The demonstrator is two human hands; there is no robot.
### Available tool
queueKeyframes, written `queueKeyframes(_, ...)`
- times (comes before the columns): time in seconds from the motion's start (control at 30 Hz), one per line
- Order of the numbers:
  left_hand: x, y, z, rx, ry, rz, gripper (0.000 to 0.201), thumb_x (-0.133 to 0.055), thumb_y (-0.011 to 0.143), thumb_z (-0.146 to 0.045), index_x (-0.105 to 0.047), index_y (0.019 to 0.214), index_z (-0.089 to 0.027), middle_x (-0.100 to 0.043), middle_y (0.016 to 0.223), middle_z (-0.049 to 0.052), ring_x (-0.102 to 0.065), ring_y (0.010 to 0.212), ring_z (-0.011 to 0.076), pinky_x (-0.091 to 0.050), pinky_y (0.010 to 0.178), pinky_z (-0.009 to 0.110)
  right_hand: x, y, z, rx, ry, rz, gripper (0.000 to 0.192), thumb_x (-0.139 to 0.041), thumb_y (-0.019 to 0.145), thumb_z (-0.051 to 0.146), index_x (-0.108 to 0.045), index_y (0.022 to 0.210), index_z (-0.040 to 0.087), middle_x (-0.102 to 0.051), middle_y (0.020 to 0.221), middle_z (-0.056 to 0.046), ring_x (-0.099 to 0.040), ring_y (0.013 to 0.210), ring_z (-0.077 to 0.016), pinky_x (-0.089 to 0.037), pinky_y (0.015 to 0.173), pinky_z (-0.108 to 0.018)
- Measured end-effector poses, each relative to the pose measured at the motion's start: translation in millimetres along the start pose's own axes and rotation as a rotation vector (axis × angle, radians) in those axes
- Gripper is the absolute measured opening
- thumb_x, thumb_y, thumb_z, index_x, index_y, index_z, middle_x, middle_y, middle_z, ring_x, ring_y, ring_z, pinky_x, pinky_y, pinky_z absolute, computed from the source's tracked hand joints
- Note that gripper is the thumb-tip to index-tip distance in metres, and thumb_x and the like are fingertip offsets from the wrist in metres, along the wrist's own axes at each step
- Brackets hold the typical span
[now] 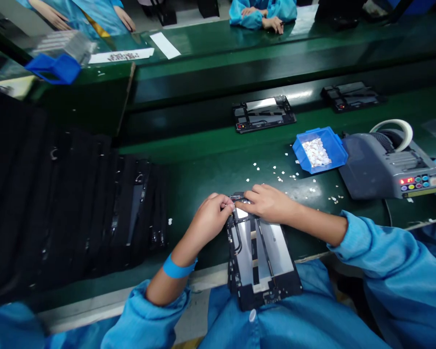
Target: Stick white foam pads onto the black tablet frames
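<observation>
A black tablet frame with a silvery inner panel (263,257) lies in front of me, its near end hanging over the table edge above my lap. My left hand (210,218) rests curled on the frame's far left corner. My right hand (267,201) presses its fingers on the frame's far edge, fingertips meeting the left hand's. Whether a small part is pinched between the fingers cannot be made out. A blue bin (319,150) of small white pieces stands to the right, with loose white bits (276,172) scattered on the green table.
A row of black frames (76,203) leans stacked at the left. A grey tape dispenser (388,165) sits at the right. Two more frames (263,114) (350,95) lie on the green belt. Other people's hands (272,22) rest on the far side. A blue tray (54,68) stands far left.
</observation>
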State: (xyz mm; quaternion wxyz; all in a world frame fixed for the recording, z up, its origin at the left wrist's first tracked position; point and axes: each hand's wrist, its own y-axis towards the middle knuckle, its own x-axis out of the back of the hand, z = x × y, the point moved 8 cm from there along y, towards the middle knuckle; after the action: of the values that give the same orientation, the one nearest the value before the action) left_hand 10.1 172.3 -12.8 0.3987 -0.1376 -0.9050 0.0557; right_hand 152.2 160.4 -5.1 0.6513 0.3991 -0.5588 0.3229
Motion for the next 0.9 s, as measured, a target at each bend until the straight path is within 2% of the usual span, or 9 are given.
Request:
queueKeyframes(0.37, 1.8, -1.2, -2.0, -0.032, 0.052, -0.048, 0.018, -0.055, 0.092, -0.025, -0.066, 0.08, -0.021, -0.063, 0.082, 0.004, -0.061, 0.082, 0.0219, -0.047, 0.072, 0.033, 0.4, -0.1, -0.1, -0.004, 0.035, -0.005, 0.038, -0.047, 0.103, 0.013, -0.061, 0.136, 0.023, -0.062, 0.104, -0.01, -0.044, 0.089, -0.0232, -0.031, 0.071, -0.034)
queueKeyframes(0.67, 0.2, -0.6, 1.3, 0.019, -0.02, -0.006, 0.019, -0.054, 0.091, -0.025, -0.067, 0.079, -0.02, -0.062, 0.082, 0.004, -0.061, 0.081, 0.0215, -0.046, 0.072, 0.033, 1.1, -0.6, 0.0, -0.002, 0.024, -0.018, 0.035, -0.047, 0.104, 0.015, -0.062, 0.134, 0.023, -0.062, 0.104, -0.009, -0.044, 0.088, -0.0225, -0.03, 0.07, -0.035)
queueKeyframes(0.9, -1.5, -0.5, 6.1, 0.02, -0.016, -0.035, 0.019, -0.055, 0.091, -0.025, -0.068, 0.079, -0.02, -0.063, 0.081, 0.004, -0.06, 0.082, 0.0219, -0.046, 0.072, 0.033, 0.6, -0.1, 0.0, 0.0, 0.018, -0.005, 0.037, -0.048, 0.104, 0.015, -0.061, 0.137, 0.023, -0.062, 0.103, -0.009, -0.045, 0.088, -0.0228, -0.03, 0.07, -0.035)
